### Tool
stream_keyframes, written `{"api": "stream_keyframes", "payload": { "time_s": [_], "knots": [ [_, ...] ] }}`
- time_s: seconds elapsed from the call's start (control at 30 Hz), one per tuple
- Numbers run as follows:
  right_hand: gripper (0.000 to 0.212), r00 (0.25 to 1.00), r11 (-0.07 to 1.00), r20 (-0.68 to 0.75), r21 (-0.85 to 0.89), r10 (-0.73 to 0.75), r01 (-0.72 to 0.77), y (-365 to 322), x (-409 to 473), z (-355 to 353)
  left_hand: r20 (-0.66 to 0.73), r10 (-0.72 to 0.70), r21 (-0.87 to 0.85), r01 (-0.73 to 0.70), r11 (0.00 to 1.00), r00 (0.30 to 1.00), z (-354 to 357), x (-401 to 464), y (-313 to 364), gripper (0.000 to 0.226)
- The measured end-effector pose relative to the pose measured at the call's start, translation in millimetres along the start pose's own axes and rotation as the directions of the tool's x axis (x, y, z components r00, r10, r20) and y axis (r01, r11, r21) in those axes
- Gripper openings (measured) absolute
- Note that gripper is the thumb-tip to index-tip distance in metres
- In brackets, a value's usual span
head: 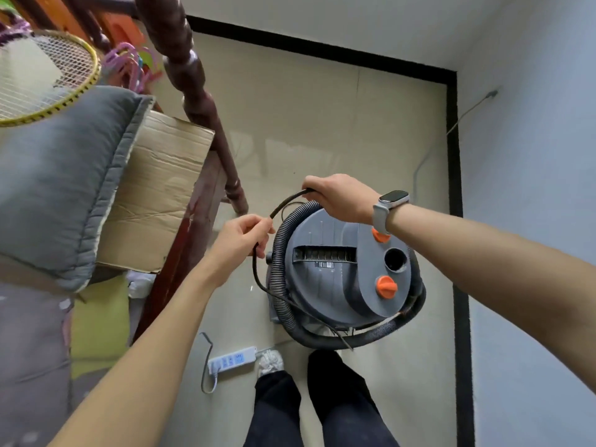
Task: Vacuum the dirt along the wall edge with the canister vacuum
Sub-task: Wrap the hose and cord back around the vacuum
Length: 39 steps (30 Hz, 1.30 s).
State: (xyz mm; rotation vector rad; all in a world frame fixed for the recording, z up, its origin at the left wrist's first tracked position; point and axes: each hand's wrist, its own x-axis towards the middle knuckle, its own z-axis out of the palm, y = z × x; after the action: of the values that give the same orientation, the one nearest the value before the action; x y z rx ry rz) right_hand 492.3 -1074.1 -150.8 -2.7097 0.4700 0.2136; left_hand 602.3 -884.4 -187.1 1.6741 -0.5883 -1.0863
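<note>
Head view looks down on a grey canister vacuum standing on the pale tiled floor, just in front of the person's 2 dark-trousered legs. Its lid carries 2 orange knobs and a round dark port between them. A ribbed grey hose is coiled around the body. The left hand pinches a thin black cord between thumb and curled fingers, just left of the canister. The right hand, with a pale smartwatch on its wrist, is curled around the same cord above the canister's far rim, so the cord arcs between the 2 hands. A white power strip lies on the floor near the left foot. A black baseboard runs along the white walls at the far edge and the right. At left sit a grey cushion, a cardboard sheet, a racket and a turned dark wooden post.
</note>
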Motion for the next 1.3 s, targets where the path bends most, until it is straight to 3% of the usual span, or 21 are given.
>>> {"api": "stream_keyframes", "payload": {
  "time_s": [0.1, 0.2, 0.4, 0.67, 0.8, 0.87, 1.03, 1.23, 1.3],
  "knots": [
    [0.024, 0.988, 0.980, -0.005, 0.127, 0.153, -0.151, 29, -2, 18, 0.032, -0.151, 0.014, 0.151, 0.989, 0.988, 12, -10, -42, 0.023],
    [0.025, 0.970, 0.969, -0.012, 0.053, 0.243, -0.242, 70, -9, 34, -0.049, -0.218, 0.132, 0.223, 0.966, 0.975, 23, -6, -75, 0.025],
    [0.027, 0.976, 0.981, -0.114, 0.084, 0.185, -0.176, 127, -1, 65, -0.420, -0.100, 0.359, 0.266, 0.894, 0.902, 45, 70, -91, 0.016],
    [0.025, 0.923, 0.921, -0.133, 0.208, 0.360, -0.329, 218, 39, 100, -0.497, -0.030, 0.578, 0.356, 0.734, 0.867, 90, 163, -121, 0.024],
    [0.021, 0.910, 0.855, -0.046, 0.364, 0.411, -0.368, 253, 47, 117, -0.432, -0.026, 0.586, 0.303, 0.751, 0.901, 98, 191, -137, 0.023],
    [0.025, 0.898, 0.812, 0.022, 0.418, 0.438, -0.407, 268, 47, 126, -0.389, -0.049, 0.631, 0.305, 0.713, 0.920, 100, 201, -144, 0.023],
    [0.033, 0.837, 0.761, 0.364, 0.370, 0.409, -0.533, 293, 32, 145, -0.322, -0.155, 0.687, 0.343, 0.640, 0.934, 96, 212, -153, 0.018],
    [0.041, 0.836, 0.761, 0.441, 0.403, 0.325, -0.508, 298, 15, 148, -0.358, -0.168, 0.715, 0.385, 0.583, 0.918, 98, 224, -148, 0.011],
    [0.046, 0.836, 0.744, 0.476, 0.445, 0.274, -0.498, 298, 6, 155, -0.406, -0.163, 0.641, 0.407, 0.650, 0.899, 104, 224, -143, 0.012]
  ]
}}
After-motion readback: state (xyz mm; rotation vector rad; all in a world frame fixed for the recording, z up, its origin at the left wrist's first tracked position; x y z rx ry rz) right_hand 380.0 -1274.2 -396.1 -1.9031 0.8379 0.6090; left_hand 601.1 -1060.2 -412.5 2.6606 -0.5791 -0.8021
